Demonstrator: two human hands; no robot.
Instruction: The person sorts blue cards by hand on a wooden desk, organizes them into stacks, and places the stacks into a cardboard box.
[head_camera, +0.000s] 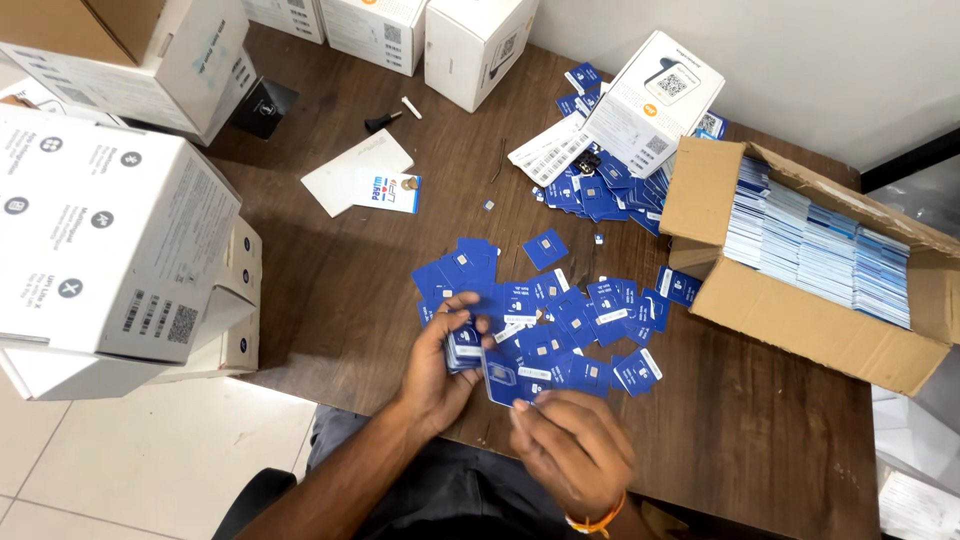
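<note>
Near the table's (330, 300) front edge: left hand (440, 365) closed around a small stack of blue cards (463, 348); right hand (570, 445) pinches one blue card (503, 382) beside it. Loose cards (580, 320) spread just beyond. Step looks like gathering; adding this card needs edges aligned.

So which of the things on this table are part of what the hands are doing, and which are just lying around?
In use:
left hand holding a card stack
right hand holding one blue card
loose blue cards
cardboard box of cards

Lying about:
white boxes
black screw
white envelope
</note>
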